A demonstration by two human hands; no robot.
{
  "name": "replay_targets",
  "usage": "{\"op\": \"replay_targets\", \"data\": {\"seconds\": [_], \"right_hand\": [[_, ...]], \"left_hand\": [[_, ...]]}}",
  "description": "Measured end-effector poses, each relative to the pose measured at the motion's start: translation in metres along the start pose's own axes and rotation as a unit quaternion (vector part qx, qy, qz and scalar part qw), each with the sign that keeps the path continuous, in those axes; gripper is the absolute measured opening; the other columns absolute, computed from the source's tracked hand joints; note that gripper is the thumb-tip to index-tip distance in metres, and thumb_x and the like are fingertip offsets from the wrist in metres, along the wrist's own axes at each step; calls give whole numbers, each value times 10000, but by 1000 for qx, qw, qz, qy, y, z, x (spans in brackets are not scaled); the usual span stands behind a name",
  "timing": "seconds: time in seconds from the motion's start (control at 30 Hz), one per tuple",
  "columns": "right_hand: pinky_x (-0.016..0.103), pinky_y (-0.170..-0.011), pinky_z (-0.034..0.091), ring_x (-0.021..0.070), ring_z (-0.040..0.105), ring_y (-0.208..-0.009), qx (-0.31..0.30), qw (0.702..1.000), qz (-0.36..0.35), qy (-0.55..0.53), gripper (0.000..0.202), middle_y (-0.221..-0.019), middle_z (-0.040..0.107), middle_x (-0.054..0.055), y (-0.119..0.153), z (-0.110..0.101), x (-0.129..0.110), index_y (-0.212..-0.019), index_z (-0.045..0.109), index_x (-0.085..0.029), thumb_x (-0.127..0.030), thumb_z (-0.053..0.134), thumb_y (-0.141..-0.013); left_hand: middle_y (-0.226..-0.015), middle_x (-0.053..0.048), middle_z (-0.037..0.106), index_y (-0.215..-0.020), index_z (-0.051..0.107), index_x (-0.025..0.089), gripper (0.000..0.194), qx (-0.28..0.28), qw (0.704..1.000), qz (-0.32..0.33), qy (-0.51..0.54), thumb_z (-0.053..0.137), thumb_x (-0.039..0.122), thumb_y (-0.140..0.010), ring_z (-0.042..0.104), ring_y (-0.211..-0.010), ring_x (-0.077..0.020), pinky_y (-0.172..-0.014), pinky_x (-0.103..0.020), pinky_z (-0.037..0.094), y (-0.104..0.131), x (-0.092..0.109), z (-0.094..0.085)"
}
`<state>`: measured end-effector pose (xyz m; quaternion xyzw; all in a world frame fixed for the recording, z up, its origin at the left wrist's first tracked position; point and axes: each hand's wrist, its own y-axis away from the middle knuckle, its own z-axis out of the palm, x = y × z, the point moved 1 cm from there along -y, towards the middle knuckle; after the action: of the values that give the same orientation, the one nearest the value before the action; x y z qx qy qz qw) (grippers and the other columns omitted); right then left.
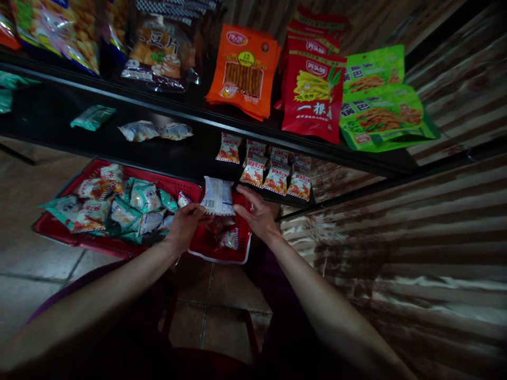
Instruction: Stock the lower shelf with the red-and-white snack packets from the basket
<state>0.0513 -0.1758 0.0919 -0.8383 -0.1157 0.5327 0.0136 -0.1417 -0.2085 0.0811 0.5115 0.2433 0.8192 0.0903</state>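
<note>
A small snack bag (217,195), its printed back with a barcode turned up, is held above a small red basket (219,257). My left hand (185,227) pinches its lower left corner. On the bag's right side my right hand (256,214) has its fingers apart, close to the edge; whether they touch it I cannot tell. Beneath the bag, a few snack packets (228,239) lie in the small basket. To the left, a larger red basket (81,244) holds a heap of white-and-orange and teal snack bags (144,196).
On the lower black shelf (166,158) stand several small snack bags (277,177) in rows at the right, with silvery bags (154,131) and a teal bag (93,117) further left. The upper shelf carries orange packets (243,71), red packets (315,95) and green packets (384,119). A corrugated wall (396,248) bounds the right.
</note>
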Motion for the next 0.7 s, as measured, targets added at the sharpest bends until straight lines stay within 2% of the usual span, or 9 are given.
{"op": "replay_targets", "data": {"seconds": [0.1,0.2,0.3,0.37,0.43,0.47,0.53,0.6,0.7], "right_hand": [[478,-1124,268,240,348,-1355,-102,986,-92,99,546,-1353,534,49,6,6,-2,-1247,570,-298,-356,723,-726],[465,-1131,276,244,276,-1394,-144,974,-109,134,697,-1470,385,54,14,18,1,-1357,450,-293,-294,730,-718],[427,-1117,319,220,320,-1375,-109,983,-78,125,666,-1491,345,55,23,31,3,-1401,378,-295,-243,637,-791],[412,-1104,340,211,378,-1341,-71,991,-55,101,573,-1451,410,67,27,38,3,-1386,409,-278,-244,566,-836],[404,-1081,364,214,456,-1280,-43,997,-30,57,480,-1375,504,73,29,44,5,-1328,488,-261,-268,537,-851],[401,-1056,388,215,508,-1227,-27,999,-3,27,431,-1319,558,66,29,47,6,-1283,531,-261,-288,532,-853],[393,-984,450,209,601,-1087,20,995,87,-54,339,-1172,656,41,29,51,12,-1172,603,-266,-347,530,-851],[371,-911,498,196,646,-968,86,962,200,-165,280,-1035,707,19,28,54,17,-1056,642,-252,-394,543,-837],[348,-856,534,167,664,-885,154,860,330,-358,176,-954,720,6,24,54,16,-942,646,-223,-339,569,-835]], "left_hand": [[-677,7,634,-734,576,146,205,-5,998,38,-42,698,291,-656,651,-623,-144,-693,-316,547,-2,-6,-2],[-687,-4,652,-831,611,161,223,-15,983,109,-149,627,356,-726,651,-639,-160,-640,-294,530,0,-11,-1],[-707,-22,670,-864,635,169,228,-39,931,196,-305,535,364,-803,634,-650,-155,-606,-254,485,6,-8,2],[-695,-26,668,-843,637,170,231,-51,888,237,-390,491,349,-836,619,-639,-147,-601,-239,455,11,0,6],[-712,-32,672,-850,633,176,250,-71,859,258,-437,466,362,-858,621,-653,-149,-613,-237,442,14,7,10],[-733,-34,677,-863,630,182,262,-79,855,262,-441,454,376,-868,626,-675,-153,-624,-238,442,14,10,11],[-788,-37,683,-895,623,197,282,-88,866,261,-417,421,395,-887,635,-728,-159,-654,-240,453,12,14,12],[-846,-40,682,-931,613,205,281,-62,890,256,-372,400,385,-897,633,-771,-160,-694,-250,466,7,13,10],[-969,-56,662,-979,594,198,217,42,924,232,-301,483,336,-853,616,-865,-173,-782,-285,475,-3,10,3]]}}
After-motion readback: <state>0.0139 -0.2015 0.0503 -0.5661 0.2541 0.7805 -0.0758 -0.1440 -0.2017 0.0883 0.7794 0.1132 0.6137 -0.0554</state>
